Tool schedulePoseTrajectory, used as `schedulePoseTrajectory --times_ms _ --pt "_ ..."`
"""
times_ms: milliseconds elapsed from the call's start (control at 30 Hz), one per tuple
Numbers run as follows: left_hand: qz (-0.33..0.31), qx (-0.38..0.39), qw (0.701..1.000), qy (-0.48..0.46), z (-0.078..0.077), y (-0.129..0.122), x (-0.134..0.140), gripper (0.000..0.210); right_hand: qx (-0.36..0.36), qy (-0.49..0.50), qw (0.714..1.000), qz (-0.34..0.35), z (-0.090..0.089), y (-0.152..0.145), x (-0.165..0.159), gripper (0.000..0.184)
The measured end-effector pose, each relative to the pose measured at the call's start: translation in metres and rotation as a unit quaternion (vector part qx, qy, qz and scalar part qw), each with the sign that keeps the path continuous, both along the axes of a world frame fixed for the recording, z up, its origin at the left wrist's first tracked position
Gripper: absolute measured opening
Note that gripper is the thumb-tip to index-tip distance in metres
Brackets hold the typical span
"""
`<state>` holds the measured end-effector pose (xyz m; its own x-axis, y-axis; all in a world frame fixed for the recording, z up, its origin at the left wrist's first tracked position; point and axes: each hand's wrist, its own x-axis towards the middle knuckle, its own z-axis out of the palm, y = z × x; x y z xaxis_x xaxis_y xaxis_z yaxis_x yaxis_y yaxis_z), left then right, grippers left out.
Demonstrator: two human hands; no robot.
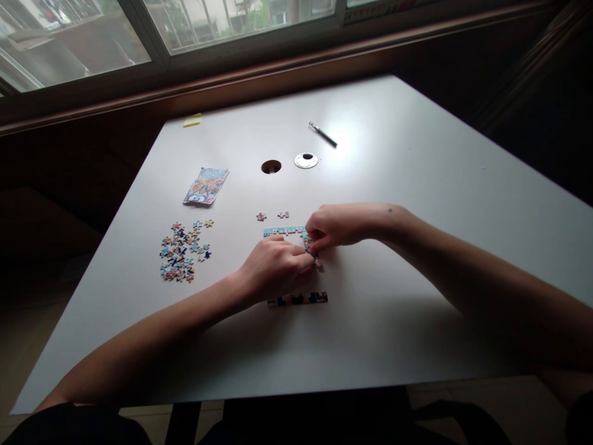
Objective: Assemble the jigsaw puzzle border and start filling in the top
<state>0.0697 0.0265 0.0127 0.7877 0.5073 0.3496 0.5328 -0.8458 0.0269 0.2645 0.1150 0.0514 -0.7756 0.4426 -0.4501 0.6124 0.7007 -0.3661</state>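
A partly joined jigsaw puzzle border lies flat on the white table (398, 346). Its light blue top strip (287, 231) and dark bottom strip (299, 299) show, and the right side strip (319, 262) is partly hidden by my fingers. My left hand (278, 264) reaches across the middle of the border, its fingers closed at the right side strip. From the right, my right hand (334, 225) pinches the upper part of that same strip. Which single pieces the fingertips hold is hidden. Two loose jigsaw pieces, one pinkish piece (262, 217) and another piece (283, 214), lie just above the border.
A heap of loose jigsaw pieces (178, 253) lies at the left. Behind it is a colourful printed packet (206, 186). Farther back are a cable hole (271, 167), a round metal cover (306, 161), a pen (323, 135) and a yellow sticker (192, 120). A window (241, 21) stands beyond.
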Motion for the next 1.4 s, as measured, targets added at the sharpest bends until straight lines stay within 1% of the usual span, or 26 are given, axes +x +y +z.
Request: schedulePoseTrajectory --times_ms 100,233,333,400,467,533,600,800,900,967,1033,1167,1267,1400 --pt "-0.008 0.001 1.000 0.002 0.002 -0.001 0.001 0.019 -0.001 -0.002 1.000 -0.005 0.001 -0.001 0.000 0.028" --pt "-0.014 0.018 0.999 0.043 0.008 -0.005 0.003 0.022 0.001 0.001 1.000 -0.001 0.001 -0.001 0.000 0.029" --pt "-0.012 -0.003 0.999 0.051 0.012 -0.005 0.004 0.019 0.007 0.007 1.000 0.004 0.000 0.000 0.000 0.028" --pt "0.017 -0.034 0.999 0.009 0.013 -0.003 0.002 0.018 0.005 0.012 1.000 0.005 0.000 0.000 0.000 0.028" --pt "0.063 -0.056 0.996 -0.038 0.015 0.001 -0.001 0.019 0.000 0.017 1.000 0.005 0.000 -0.001 0.000 0.028" --pt "0.088 -0.067 0.992 -0.052 0.017 0.005 -0.005 0.019 -0.003 0.018 1.000 0.002 0.000 -0.001 0.000 0.027" --pt "0.076 -0.078 0.993 -0.034 0.018 0.007 -0.007 0.021 -0.003 0.016 1.000 -0.002 0.001 -0.002 0.000 0.027" --pt "-0.006 -0.113 0.994 0.010 0.018 0.005 -0.006 0.036 0.007 0.013 1.000 -0.009 -0.001 -0.002 -0.001 0.030" --pt "-0.018 -0.129 0.991 0.027 0.018 0.005 -0.007 0.040 0.007 0.012 1.000 -0.012 -0.001 -0.003 -0.001 0.029" --pt "0.000 -0.138 0.990 0.013 0.018 0.006 -0.008 0.038 0.006 0.017 1.000 -0.009 -0.001 -0.003 -0.001 0.030" --pt "0.035 -0.136 0.990 -0.019 0.018 0.009 -0.009 0.032 0.006 0.023 1.000 -0.006 -0.001 -0.003 0.000 0.030" --pt "0.107 -0.096 0.988 -0.064 0.016 0.014 -0.012 0.019 0.016 0.020 1.000 -0.006 0.000 -0.003 0.000 0.028" --pt "0.152 -0.086 0.981 -0.088 0.015 0.017 -0.014 0.015 0.024 0.013 1.000 -0.003 0.001 -0.006 -0.002 0.026" --pt "0.194 -0.099 0.966 -0.137 0.022 0.025 -0.020 0.010 0.019 0.012 1.000 0.000 0.005 -0.006 -0.001 0.026"
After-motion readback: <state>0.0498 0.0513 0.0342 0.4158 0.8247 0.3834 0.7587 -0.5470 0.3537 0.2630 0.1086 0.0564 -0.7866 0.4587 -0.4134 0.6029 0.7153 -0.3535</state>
